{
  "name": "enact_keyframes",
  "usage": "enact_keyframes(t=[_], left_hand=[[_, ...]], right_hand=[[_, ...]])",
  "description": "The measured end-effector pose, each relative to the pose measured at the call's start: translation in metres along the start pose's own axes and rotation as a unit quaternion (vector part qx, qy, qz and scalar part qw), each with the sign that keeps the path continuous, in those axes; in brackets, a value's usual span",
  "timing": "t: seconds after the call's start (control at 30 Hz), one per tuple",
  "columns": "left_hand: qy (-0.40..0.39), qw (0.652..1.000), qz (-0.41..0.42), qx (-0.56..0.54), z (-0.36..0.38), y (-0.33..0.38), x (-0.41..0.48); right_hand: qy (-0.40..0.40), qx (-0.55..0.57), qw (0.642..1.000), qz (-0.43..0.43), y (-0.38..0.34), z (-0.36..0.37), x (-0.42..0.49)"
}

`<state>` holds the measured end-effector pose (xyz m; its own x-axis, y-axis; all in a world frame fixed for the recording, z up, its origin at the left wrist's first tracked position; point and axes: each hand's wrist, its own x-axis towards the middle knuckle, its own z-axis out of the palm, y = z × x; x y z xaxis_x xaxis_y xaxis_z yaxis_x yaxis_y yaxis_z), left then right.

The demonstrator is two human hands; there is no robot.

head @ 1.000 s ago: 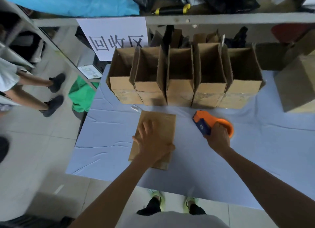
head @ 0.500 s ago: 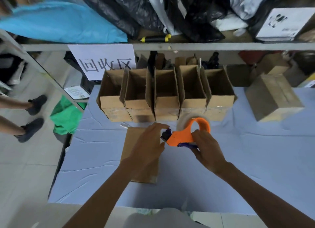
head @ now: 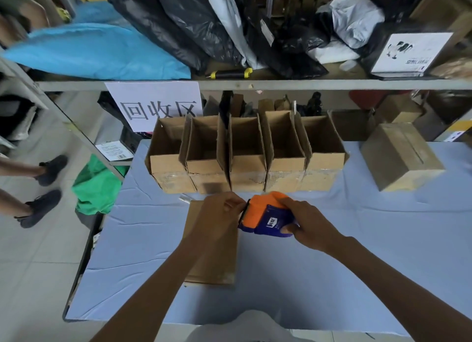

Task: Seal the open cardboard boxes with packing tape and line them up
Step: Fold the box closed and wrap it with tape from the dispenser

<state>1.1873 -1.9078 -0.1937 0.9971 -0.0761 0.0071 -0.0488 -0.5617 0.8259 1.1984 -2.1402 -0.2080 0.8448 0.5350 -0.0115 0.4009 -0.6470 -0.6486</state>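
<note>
Right hand (head: 310, 225) has its grip wrapped around the orange and blue tape dispenser (head: 265, 217), held up over the tabletop (head: 383, 252) just in front of the row of open boxes (head: 245, 157). Left hand (head: 219, 217) is at the dispenser's left end, fingertips pinched together right against its edge; can't tell for sure whether there's tape between them. Under the left forearm, a flat cardboard piece (head: 217, 262) lies on the blue cloth, also in front of the row. The five boxes in that row stand side by side, tops open, flaps up, touching each other. Off to the right of the row, well apart, sits a closed box (head: 401, 155), turned at an angle. A paper sign (head: 158, 106) hangs behind the row's left end.
</note>
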Motion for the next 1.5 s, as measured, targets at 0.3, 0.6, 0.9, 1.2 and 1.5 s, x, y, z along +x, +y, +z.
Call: enact_keyframes(t=[0.3, 0.6, 0.9, 1.2, 1.5], left_hand=[[0.007, 0.999, -0.039, 0.024, 0.009, -0.017, 0.011], [0.029, 0.993, -0.116, 0.017, 0.009, -0.017, 0.032], [0.054, 0.989, -0.135, 0.037, 0.008, -0.023, 0.043], [0.046, 0.984, -0.171, 0.030, 0.013, -0.045, 0.043], [0.001, 0.979, -0.204, 0.018, -0.007, -0.046, 0.063]], right_hand=[[-0.016, -0.020, 0.999, 0.048, -0.002, 0.002, 0.015], [-0.012, -0.061, 0.998, 0.018, 0.007, -0.014, 0.039], [-0.062, -0.080, 0.995, 0.011, 0.016, -0.019, 0.058], [-0.090, -0.100, 0.989, 0.060, 0.040, -0.037, 0.034], [-0.074, -0.117, 0.989, 0.055, 0.043, -0.031, 0.055]])
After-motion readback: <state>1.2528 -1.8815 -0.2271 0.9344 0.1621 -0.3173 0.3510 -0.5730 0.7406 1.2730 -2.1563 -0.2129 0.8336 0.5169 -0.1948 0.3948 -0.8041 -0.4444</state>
